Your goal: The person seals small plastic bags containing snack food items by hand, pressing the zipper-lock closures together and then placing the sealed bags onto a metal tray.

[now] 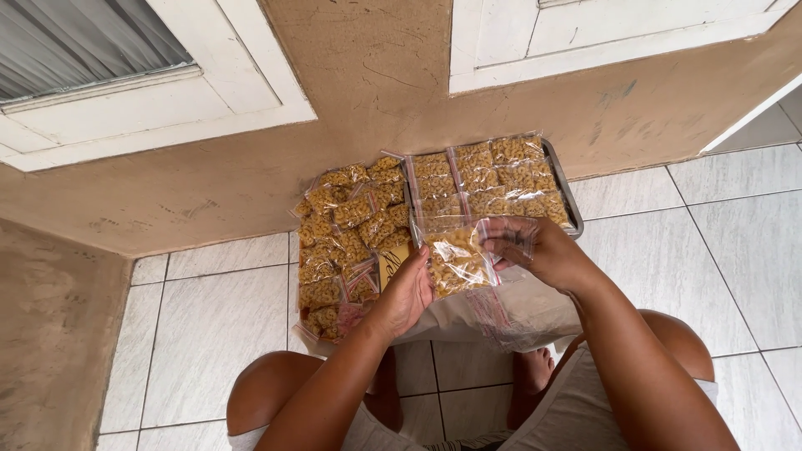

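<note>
The left hand is cupping the lower left edge of a small clear bag of yellow snacks, its fingers curled narrowly against the plastic. The right hand is closing on the bag's top right corner, thumb and fingertips pinching the red-lined seal at about 2 o'clock from the bag's middle. Both hands are holding the bag together above the person's lap, near the centre of the view.

Just beyond it, at 12 o'clock, filled bags are lying in neat rows on a metal tray. At 10 o'clock a looser pile of the same bags is resting on the tiled floor, touching the tray's left end. Empty clear bags are lying under the right wrist, at 5 o'clock, on a pale cloth. The person's bare knees are showing at the bottom.
</note>
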